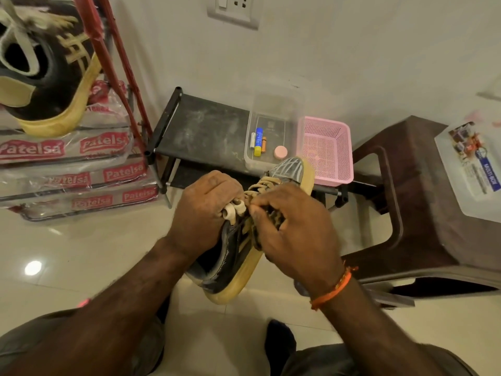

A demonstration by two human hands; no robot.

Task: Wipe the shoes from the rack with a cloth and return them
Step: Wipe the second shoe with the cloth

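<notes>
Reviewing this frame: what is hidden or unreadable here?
Head view only:
- Wiping cloth: none visible.
- Black, tan-soled shoe: laces and tongue covered by left hand and right hand.
- Second matching shoe: cut off by the left edge.
- White plastic box label: blurred.

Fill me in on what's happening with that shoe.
A person holds a dark shoe with a tan sole above the floor, in front of a low black rack. The left hand grips the shoe by its collar, with lace ends poking out between the fingers; the right hand pinches the laces. No cloth is in view. The matching shoe sits on stacked packets at upper left.
</notes>
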